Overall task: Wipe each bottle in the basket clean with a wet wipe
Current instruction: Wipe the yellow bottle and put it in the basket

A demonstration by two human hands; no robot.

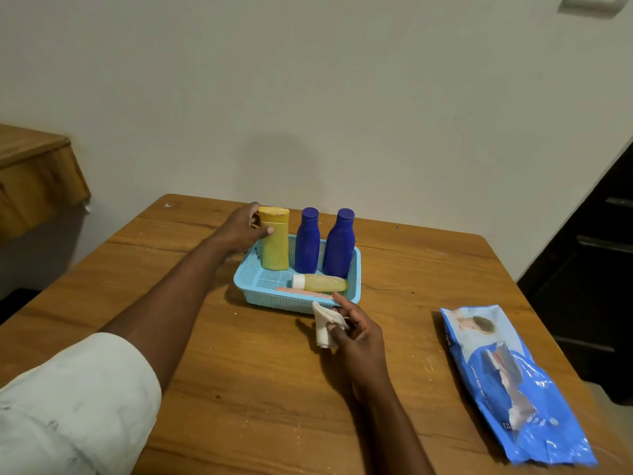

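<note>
A light blue mesh basket [255, 281] sits on the wooden table. In it a yellow bottle [275, 246] stands upright at the left, with two dark blue bottles [307, 243] [339, 246] upright beside it. A small pale yellow bottle with a white cap [320, 282] lies at the front, next to a pink flat item [303, 292]. My left hand [245, 231] grips the upright yellow bottle near its top. My right hand [356, 332] holds a crumpled white wet wipe [325, 325] just in front of the basket.
A blue pack of wet wipes [513, 382] lies on the table at the right. The wooden table [239, 389] ends at a white wall behind the basket. A wooden shelf [34, 173] juts out at the left, and dark furniture [589, 269] stands at the right.
</note>
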